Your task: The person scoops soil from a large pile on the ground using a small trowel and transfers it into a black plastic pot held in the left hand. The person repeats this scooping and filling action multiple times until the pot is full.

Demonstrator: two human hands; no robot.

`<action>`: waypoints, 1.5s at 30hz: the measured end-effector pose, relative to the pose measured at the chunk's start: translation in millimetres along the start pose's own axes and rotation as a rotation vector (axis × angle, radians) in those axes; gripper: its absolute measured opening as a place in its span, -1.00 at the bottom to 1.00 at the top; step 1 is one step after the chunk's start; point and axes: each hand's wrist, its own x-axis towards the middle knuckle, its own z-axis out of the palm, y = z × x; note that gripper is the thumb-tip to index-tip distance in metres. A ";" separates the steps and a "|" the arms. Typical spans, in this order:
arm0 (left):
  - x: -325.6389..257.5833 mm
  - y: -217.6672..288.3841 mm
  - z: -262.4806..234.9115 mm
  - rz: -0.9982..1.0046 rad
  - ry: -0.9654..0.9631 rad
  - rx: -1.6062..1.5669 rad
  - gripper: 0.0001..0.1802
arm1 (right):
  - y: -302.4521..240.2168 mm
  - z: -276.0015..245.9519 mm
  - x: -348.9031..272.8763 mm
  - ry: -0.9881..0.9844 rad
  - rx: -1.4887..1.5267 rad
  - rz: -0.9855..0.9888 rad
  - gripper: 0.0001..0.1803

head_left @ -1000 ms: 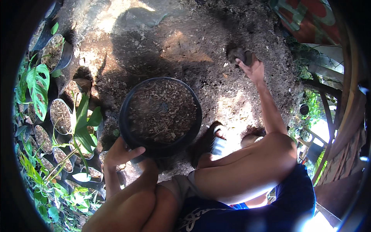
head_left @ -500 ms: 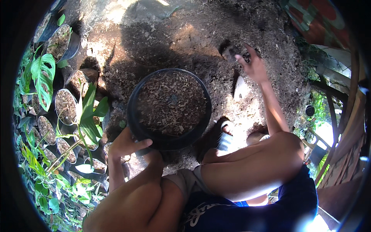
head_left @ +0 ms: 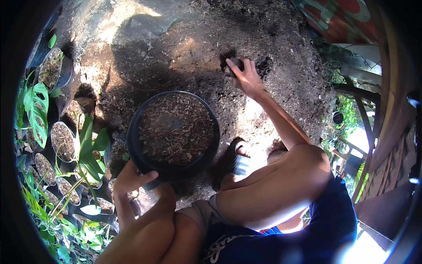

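Observation:
A large round black pot (head_left: 154, 169), filled with soil and wood chips (head_left: 176, 125), stands on the ground before my bent legs. My left hand (head_left: 132, 179) grips its near left side; the thumb lies along the outer wall and the other fingers are mostly hidden. Beyond the pot to the right, my right hand (head_left: 248, 78) is closed around a small dark rounded object (head_left: 236, 66) at ground level. Dark loose soil (head_left: 226, 55) lies at its far side. Fingers and shadow cover much of this object, so its kind is unclear.
Several potted plants in black bags (head_left: 63, 141) crowd the left side, with a broad-leaved plant (head_left: 90, 154) leaning among them. My sandalled foot (head_left: 241, 152) rests right of the pot. Wooden posts (head_left: 389, 88) and a red-and-green sheet (head_left: 340, 20) stand at the right.
My right hand, open with fingers spread before, has moved left and closed on the small dark object. My left hand keeps its hold on the pot. The whole view has shifted slightly.

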 end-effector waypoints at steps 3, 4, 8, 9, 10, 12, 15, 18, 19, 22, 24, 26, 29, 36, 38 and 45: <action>1.1 -2.1 -2.5 -0.018 -0.031 -0.029 -0.26 | -8.3 -3.7 1.4 -0.062 0.124 0.070 -0.38; 2.4 -2.9 -2.8 -0.004 -0.042 -0.052 -0.27 | -9.0 -3.6 0.7 -0.059 0.341 0.203 -0.38; 3.3 -7.8 -1.1 0.035 -0.051 -0.071 -0.23 | -1.4 4.4 -10.4 0.131 0.143 0.006 -0.40; 4.0 -9.2 -0.1 0.049 -0.046 -0.091 -0.23 | 6.4 6.2 -17.0 0.162 0.202 0.002 -0.45; 3.7 -11.1 1.1 0.057 -0.043 -0.113 -0.22 | 17.0 7.2 -25.3 0.210 0.193 -0.042 -0.47; 3.4 -14.7 3.0 0.077 0.002 -0.095 -0.21 | 45.5 5.3 -49.5 0.189 0.724 0.273 -0.46; 2.3 -20.0 3.2 0.112 0.018 -0.085 -0.23 | 130.7 -24.6 -94.7 0.418 0.258 0.214 -0.56; 2.0 -23.4 -0.3 0.087 0.001 -0.047 -0.28 | 227.0 -62.6 -159.4 0.656 -0.499 0.699 -0.36; 2.7 -23.8 -1.7 0.068 -0.006 -0.025 -0.30 | 254.3 -76.3 -184.6 0.636 -0.518 0.839 -0.28; 3.6 -23.2 -3.8 0.106 0.039 0.074 -0.35 | 286.4 -80.2 -229.6 0.305 -0.307 1.062 -0.25; 4.7 -22.1 -2.8 0.114 0.032 0.047 -0.38 | 263.9 -54.2 -234.4 0.007 -0.052 1.202 -0.26; 5.5 -21.2 -0.9 0.105 -0.020 -0.006 -0.39 | 212.8 -13.9 -226.9 -0.075 0.029 0.964 -0.20; 1.5 -21.2 0.8 0.106 0.052 -0.033 -0.39 | 126.0 33.3 -204.7 -0.091 0.261 0.651 -0.14; -14.7 -13.4 -20.0 0.022 0.001 0.089 -0.49 | 9.8 83.3 -171.5 -0.036 0.108 0.475 0.04; -22.7 2.5 -32.5 -0.008 0.025 0.159 -0.60 | 4.1 89.4 -169.3 0.107 0.027 0.431 0.01; -12.6 80.1 -67.2 -0.178 0.362 0.708 -0.64 | 5.1 74.0 -174.5 0.114 0.346 0.506 -0.11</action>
